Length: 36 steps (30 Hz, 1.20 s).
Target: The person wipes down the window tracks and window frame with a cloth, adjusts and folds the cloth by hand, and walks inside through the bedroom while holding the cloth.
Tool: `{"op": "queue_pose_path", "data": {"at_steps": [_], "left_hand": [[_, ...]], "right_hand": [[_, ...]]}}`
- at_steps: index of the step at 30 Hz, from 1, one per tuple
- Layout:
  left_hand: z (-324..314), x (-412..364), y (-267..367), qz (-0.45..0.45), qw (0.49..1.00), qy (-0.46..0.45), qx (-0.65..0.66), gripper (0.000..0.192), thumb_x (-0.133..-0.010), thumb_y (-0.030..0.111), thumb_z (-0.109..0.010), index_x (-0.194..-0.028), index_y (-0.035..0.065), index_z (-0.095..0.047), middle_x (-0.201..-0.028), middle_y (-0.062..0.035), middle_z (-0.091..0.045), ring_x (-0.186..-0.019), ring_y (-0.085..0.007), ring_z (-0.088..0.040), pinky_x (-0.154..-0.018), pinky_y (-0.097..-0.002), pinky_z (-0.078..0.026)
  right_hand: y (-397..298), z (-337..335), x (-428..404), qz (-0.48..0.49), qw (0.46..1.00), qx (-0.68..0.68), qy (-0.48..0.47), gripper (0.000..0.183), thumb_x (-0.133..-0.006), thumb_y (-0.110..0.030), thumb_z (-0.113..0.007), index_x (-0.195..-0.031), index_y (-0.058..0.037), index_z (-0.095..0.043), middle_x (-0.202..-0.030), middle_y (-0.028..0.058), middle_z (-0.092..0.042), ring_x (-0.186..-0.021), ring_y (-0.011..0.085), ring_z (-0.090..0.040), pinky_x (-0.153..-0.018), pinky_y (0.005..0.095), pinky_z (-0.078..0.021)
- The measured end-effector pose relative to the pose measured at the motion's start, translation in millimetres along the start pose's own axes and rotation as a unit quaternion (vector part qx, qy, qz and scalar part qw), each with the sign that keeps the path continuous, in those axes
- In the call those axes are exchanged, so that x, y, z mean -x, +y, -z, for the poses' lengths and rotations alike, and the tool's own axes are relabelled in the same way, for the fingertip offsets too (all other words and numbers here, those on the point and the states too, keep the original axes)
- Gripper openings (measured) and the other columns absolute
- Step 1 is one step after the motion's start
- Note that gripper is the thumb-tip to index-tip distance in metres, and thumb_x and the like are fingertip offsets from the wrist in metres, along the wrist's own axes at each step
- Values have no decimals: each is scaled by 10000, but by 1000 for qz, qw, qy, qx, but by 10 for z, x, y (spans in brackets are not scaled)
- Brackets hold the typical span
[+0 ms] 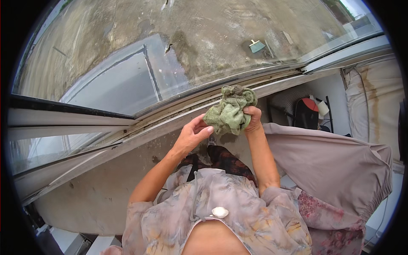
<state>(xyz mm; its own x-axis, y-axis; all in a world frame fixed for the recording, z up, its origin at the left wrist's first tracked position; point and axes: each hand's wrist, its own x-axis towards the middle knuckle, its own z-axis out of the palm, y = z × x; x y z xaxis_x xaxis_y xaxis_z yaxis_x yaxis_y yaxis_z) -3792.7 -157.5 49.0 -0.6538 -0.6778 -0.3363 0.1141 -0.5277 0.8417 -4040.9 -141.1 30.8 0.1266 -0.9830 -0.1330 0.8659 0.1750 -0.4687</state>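
Observation:
A crumpled green cloth [232,113], darkened with dirt at its top, is bunched up in front of me by the window frame. My right hand [253,117] is closed around its right side, the thumb pressed on the fabric. At the cloth's lower left edge is my left hand [193,131], its thumb apart from the fingers. Some left fingertips are hidden by the fabric, so I cannot tell whether they grip it. Just beyond the cloth runs the window's sill track [188,105], with dark grime along it.
Glass panes in a white frame [70,118] stand at the left. Outside, a green broom head [257,47] lies on bare ground. To my right are a draped mauve cloth [328,162], a black and red object [306,111] and a beige cover [379,98].

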Motion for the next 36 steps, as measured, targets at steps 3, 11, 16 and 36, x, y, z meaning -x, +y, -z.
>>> {"op": "queue_pose_path", "data": {"at_steps": [3, 11, 16, 36], "left_hand": [[-58, -16, -29, 20, 998, 42, 52, 657, -891, 216, -723, -1425, -3, -409, -1258, -97, -580, -1117, -174, -578, -951, -329, -493], [-153, 59, 165, -416, 759, 180, -468, 611, -666, 116, -824, -1240, 137, -614, -1233, -150, -495, -1129, -312, -521, -926, -408, -475], [-77, -30, 382, -455, 739, 136, -478, 254, -645, 67, -777, -876, 82, -671, -1078, -73, -606, -1016, -298, -574, -868, -402, -489], [41, -302, 464, -189, 929, 138, -285, 244, -807, 191, -782, -786, 12, -617, -667, 37, -540, -632, -45, -446, -557, -241, -393]], "right_hand": [[77, -12, 9, 6, 1000, -5, 11, 577, -699, -80, -604, -1261, 40, -546, -1181, 176, -648, -1083, 314, -635, -990, 431, -504], [211, -90, 9, 32, 997, 40, 50, 521, -786, -92, -592, -1290, 23, -526, -1225, 159, -623, -1142, 302, -598, -1043, 426, -453], [237, -190, -1, -7, 999, 52, 14, 511, -871, -180, -581, -1338, 2, -485, -1287, 150, -584, -1197, 285, -557, -1061, 428, -419], [339, -553, 1, -149, 915, 373, 25, 679, -805, -273, -762, -1360, -11, -471, -1216, 65, -585, -1117, 155, -554, -979, 306, -449]]}}
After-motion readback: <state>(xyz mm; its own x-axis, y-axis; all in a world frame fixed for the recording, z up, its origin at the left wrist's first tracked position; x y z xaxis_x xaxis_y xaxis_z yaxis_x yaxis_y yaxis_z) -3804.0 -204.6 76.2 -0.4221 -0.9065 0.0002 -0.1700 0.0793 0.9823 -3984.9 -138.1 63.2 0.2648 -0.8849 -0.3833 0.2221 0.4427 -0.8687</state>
